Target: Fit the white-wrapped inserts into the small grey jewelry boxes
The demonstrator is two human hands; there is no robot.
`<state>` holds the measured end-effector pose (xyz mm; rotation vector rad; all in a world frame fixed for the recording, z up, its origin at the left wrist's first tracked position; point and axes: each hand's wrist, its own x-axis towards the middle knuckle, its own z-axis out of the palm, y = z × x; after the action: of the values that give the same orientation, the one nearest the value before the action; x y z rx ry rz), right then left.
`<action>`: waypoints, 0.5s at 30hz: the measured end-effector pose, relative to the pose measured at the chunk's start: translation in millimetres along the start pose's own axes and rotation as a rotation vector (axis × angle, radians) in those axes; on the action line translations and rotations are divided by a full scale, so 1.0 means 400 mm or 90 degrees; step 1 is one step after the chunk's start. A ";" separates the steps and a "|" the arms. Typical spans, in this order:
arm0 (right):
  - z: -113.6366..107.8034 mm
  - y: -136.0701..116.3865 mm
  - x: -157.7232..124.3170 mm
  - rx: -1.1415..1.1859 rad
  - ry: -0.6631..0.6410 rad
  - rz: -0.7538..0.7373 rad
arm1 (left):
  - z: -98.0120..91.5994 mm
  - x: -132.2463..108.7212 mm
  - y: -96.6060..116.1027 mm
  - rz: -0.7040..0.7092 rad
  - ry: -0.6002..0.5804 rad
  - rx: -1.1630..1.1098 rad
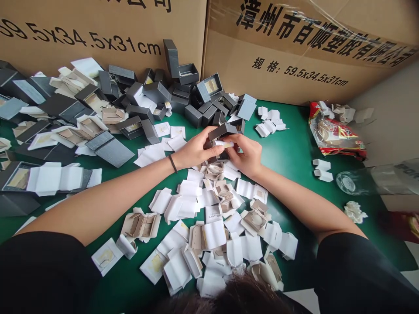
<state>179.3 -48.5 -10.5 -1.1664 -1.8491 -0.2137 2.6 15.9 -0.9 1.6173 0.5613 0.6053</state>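
Note:
Between my hands, above the middle of the green table [281, 144], is a small dark grey hinged box [224, 131] with its lid raised. My left hand [196, 148] is wrapped round its left side, the thumb lying across the front. From the right, my right hand [245, 152] pinches at a white card insert [224, 144] at the box's opening. The insert's inner end is hidden by the fingers. Directly below both hands lies a spread of folded white and grey-brown card inserts [212, 235], some with yellowish patches.
Many dark boxes [111, 148] are heaped at the left and back. Two large cardboard cartons [229, 74] stand behind them. On the right are a red snack bag [337, 135], a clear bottle [360, 179] lying on its side and a crumpled tissue [355, 212].

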 end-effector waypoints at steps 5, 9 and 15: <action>-0.006 -0.006 -0.001 -0.043 -0.007 -0.018 | -0.004 0.001 -0.001 0.017 -0.029 -0.048; -0.011 -0.011 0.008 -0.070 0.016 -0.110 | 0.001 0.002 0.004 -0.011 -0.014 -0.038; -0.006 -0.004 0.008 -0.100 -0.018 -0.108 | 0.015 0.001 0.013 -0.015 0.087 0.085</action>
<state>179.0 -48.5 -6.4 -1.1233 -1.9867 -0.4471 7.0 11.0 3.6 1.7000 0.7339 0.6757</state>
